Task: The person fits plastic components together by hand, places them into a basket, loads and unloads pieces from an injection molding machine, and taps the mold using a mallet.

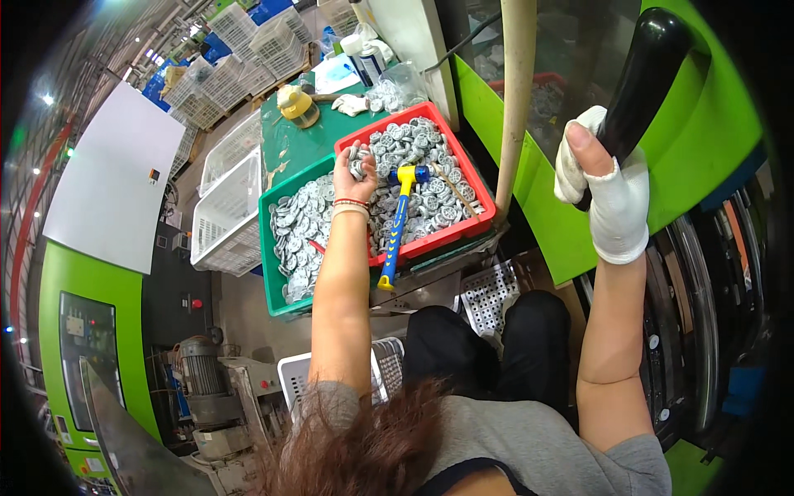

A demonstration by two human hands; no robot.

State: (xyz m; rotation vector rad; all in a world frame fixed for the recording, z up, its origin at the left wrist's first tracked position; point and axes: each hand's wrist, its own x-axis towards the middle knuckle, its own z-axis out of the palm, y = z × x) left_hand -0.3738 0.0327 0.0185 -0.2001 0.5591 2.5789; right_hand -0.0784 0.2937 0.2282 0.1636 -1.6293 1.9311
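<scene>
Grey spoked discs (358, 162) are resting in the person's bare left hand (356, 175), palm up, fingers curling around them.

That handful is sitting above the left rim of the red bin (438, 240), near its back left corner, beside the green bin (265, 248); more discs are filling both. The discs are lying within the left fingers, well apart from the gloved right hand (610, 186), which is clenching a black handle (645, 83) on the green machine door (711, 157). Being round and bunched, they are showing no clear long axis. A hammer (398, 227) is lying just right of the left forearm, its grip jutting over the bin's front edge. The fingers are hiding some of the handful, so I cannot count it; the handle is covering part of the right palm.
</scene>
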